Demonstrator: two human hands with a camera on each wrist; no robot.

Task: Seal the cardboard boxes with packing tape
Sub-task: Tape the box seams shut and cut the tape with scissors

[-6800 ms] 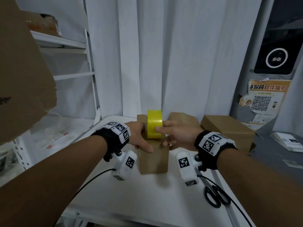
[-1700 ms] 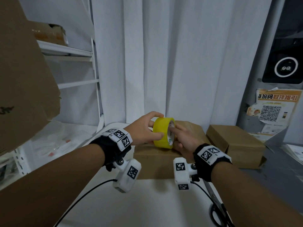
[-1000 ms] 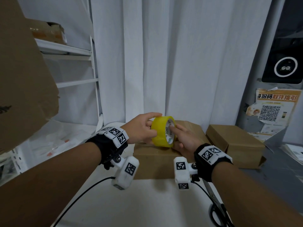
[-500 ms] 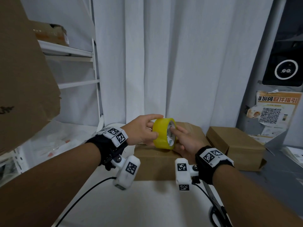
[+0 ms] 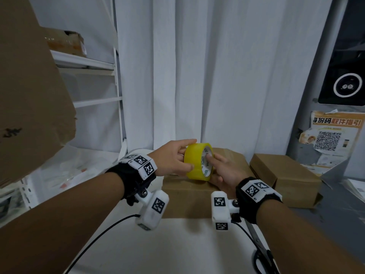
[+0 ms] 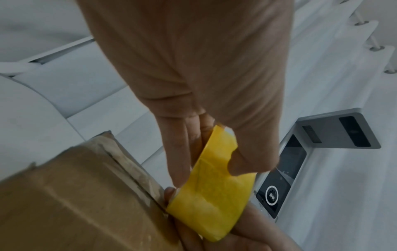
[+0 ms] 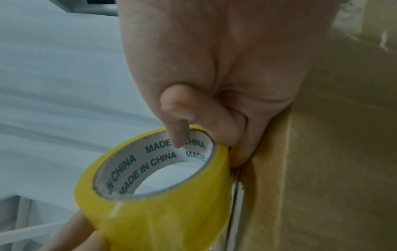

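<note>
A yellow packing tape roll (image 5: 194, 165) hovers just above a brown cardboard box (image 5: 189, 196) on the white table. My left hand (image 5: 187, 155) grips the roll's outer band, with the thumb on the near side and the fingers over the top. My right hand (image 5: 212, 168) holds the other side, its index finger hooked into the white core. The left wrist view shows the thumb pressed on the yellow tape (image 6: 214, 186) beside the box's seam (image 6: 133, 171). From the right wrist, the roll (image 7: 163, 212) appears with its printed core, next to the box (image 7: 333, 152).
A second closed cardboard box (image 5: 284, 175) sits to the right. Black-handled scissors (image 5: 261, 256) lie at the table's right edge by my right forearm. A large cardboard sheet (image 5: 29, 86) looms at the left in front of a white shelf (image 5: 83, 62). White curtains hang behind.
Over the last second both hands keep hold of the roll above the box, with only small finger shifts. Much earlier the roll stood edge-on over a narrower box face.
</note>
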